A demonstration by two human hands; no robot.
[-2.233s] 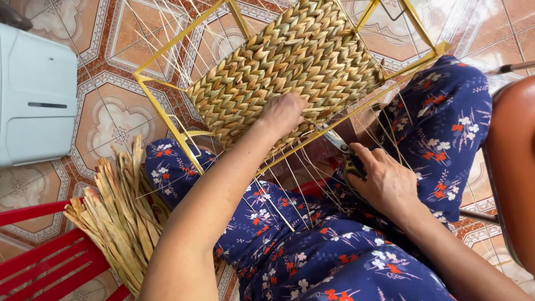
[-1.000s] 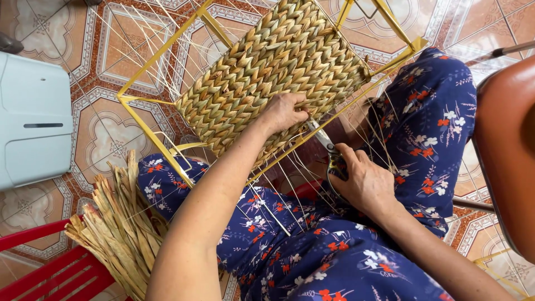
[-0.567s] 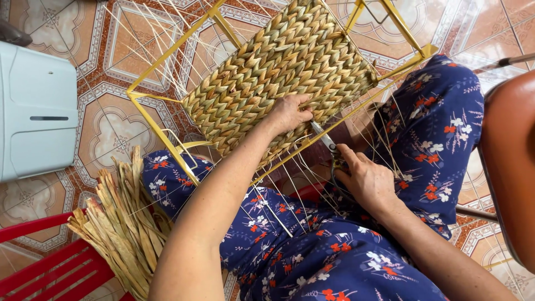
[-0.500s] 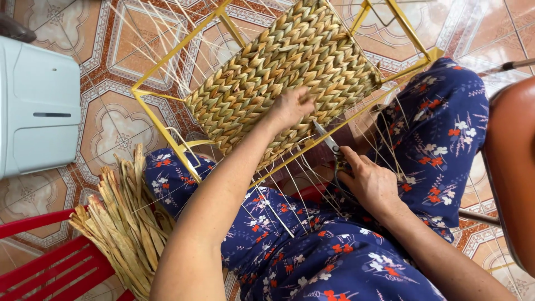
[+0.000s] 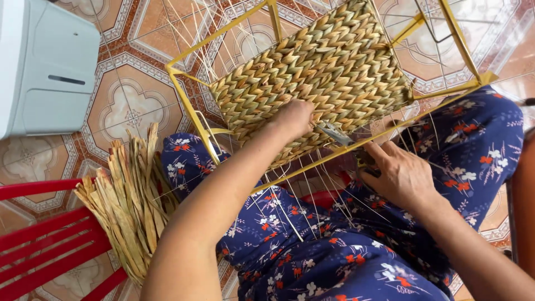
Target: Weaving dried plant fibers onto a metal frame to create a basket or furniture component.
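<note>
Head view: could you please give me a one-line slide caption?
Left hand presses a woven panel on a yellow frame; right hand holds scissors.

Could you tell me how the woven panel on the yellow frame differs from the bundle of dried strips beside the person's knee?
The woven panel is plaited into a tight herringbone sheet; the bundle of dried strips lies loose and unwoven. The panel is stretched within the yellow frame on the lap, under the left hand; the bundle rests against the red stool, untouched. Both look like the same straw-coloured fibre.
</note>
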